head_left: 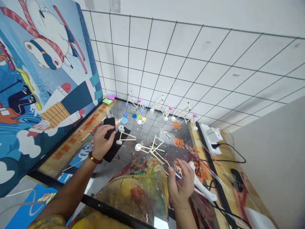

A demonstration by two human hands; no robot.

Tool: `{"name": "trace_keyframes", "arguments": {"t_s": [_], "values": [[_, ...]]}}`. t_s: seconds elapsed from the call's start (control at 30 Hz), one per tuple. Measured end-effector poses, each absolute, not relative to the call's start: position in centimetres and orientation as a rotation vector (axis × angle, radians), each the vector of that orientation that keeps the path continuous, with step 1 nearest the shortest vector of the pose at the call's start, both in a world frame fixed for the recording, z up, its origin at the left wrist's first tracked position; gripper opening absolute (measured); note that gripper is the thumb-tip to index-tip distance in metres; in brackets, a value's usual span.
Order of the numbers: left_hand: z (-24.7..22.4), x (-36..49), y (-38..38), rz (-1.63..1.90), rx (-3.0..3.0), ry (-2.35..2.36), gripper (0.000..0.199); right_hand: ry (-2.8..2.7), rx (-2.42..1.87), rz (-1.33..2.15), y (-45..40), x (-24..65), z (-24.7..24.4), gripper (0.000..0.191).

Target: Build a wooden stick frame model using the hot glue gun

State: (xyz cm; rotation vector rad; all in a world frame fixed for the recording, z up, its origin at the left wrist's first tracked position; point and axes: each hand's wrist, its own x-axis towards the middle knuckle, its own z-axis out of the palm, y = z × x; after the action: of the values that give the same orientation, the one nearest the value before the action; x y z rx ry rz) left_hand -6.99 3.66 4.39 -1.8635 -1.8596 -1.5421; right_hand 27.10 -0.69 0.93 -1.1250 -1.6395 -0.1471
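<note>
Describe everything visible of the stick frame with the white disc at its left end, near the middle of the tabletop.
The stick frame consists of thin, pale, wood-like sticks meeting at angles, with a white disc at its left end. It sits on the dark, glossy tabletop, one stick slanting toward the right hand; whether they touch is unclear. How far it rises off the surface is hard to tell.

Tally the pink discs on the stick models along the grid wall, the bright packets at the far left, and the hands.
Pink discs: 3
Green packet: 1
Purple packet: 1
Hands: 2
Total: 7
</note>
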Motion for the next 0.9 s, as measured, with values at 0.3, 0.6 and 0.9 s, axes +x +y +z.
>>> {"name": "trace_keyframes", "arguments": {"t_s": [0.3,0.6,0.9], "values": [[4.7,-7.6,6.0,-1.004,-2.309,-1.825,0.011,-1.806,-0.998,-0.078,-1.9,26.0,2.5,0.043],[4.4,-9.2,7.5,-1.090,-2.003,-1.997,0.021,-1.940,-0.949,-0.113,-2.3,25.0,3.3,0.023],[6.9,-3.2,17.0,-0.829,-2.328,-1.938,0.026,-1.954,-0.860,-0.122,-2.4,24.3,4.5,0.020]]}}
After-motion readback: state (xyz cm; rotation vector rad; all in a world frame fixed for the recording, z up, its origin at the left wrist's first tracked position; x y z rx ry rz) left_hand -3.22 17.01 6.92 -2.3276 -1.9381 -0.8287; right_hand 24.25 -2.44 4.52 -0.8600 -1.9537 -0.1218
